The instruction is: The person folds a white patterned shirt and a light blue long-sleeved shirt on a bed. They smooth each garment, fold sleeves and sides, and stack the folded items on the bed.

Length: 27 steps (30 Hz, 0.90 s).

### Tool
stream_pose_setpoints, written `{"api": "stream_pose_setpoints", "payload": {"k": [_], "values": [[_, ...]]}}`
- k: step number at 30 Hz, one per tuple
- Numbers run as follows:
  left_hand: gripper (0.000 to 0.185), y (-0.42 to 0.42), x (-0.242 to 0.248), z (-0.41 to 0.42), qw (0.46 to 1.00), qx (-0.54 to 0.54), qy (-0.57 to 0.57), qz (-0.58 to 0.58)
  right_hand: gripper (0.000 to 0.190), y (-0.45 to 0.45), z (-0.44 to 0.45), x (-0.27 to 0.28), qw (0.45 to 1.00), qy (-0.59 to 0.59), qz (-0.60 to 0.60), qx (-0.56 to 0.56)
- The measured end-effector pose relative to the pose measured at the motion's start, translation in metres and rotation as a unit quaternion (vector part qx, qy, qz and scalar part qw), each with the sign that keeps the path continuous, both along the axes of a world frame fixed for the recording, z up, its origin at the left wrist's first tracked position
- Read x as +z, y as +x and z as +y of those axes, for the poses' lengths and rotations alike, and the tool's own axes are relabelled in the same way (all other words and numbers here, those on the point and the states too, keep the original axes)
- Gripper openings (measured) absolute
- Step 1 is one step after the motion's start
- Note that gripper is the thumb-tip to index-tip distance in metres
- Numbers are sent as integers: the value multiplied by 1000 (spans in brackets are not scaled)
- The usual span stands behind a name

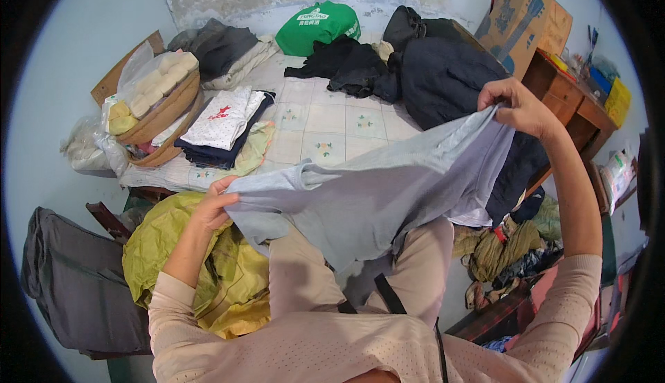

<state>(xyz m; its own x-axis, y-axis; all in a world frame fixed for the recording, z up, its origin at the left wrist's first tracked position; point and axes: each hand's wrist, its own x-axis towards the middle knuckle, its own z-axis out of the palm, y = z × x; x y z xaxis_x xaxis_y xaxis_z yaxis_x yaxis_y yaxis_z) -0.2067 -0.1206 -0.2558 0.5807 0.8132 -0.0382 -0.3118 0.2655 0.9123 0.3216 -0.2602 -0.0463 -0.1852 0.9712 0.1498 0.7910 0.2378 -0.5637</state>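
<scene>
A light grey cloth garment is stretched between my two hands above my knees. My left hand pinches one end of it. Raised higher, my right hand grips the opposite corner between thumb and fingers. The garment sags in the middle, and its lower edge hangs over my lap. Beyond it lies a bed with a pale checked, flower-patterned sheet. On the bed's left part is a folded stack of clothes, with a white dotted shirt on top of dark navy cloth.
A wicker basket with wrapped white items stands at the bed's left. Black clothes, a green bag and a large dark garment lie farther back. Yellow-green sacks are beside my left leg; crumpled clothes lie at right.
</scene>
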Motion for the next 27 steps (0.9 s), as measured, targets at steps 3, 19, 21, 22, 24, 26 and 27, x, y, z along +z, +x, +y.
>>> {"api": "stream_pose_setpoints", "payload": {"k": [3, 19, 21, 22, 24, 26, 27], "values": [[31, -27, -4, 4, 1000, 6, 15, 25, 18, -12, -12, -11, 999, -38, 24, 25], [31, 24, -52, 21, 962, 178, 33, 203, 8, 12, -55, -162, 956, 20, 241, -165], [31, 21, -26, 32, 974, 171, 43, 144, 6, 17, -50, -147, 926, 75, 341, -144], [30, 23, -19, 33, 973, 166, 48, 152, 6, 19, -50, -138, 922, 63, 351, -151], [28, 37, -6, 36, 969, 166, 64, 172, 4, 23, -40, -146, 918, 93, 362, -134], [28, 49, 10, 41, 954, 224, 116, 160, 5, 22, -29, -146, 902, 96, 386, -168], [28, 52, 19, 46, 947, 246, 138, 152, 7, 43, -22, -148, 892, 111, 418, -134]]}}
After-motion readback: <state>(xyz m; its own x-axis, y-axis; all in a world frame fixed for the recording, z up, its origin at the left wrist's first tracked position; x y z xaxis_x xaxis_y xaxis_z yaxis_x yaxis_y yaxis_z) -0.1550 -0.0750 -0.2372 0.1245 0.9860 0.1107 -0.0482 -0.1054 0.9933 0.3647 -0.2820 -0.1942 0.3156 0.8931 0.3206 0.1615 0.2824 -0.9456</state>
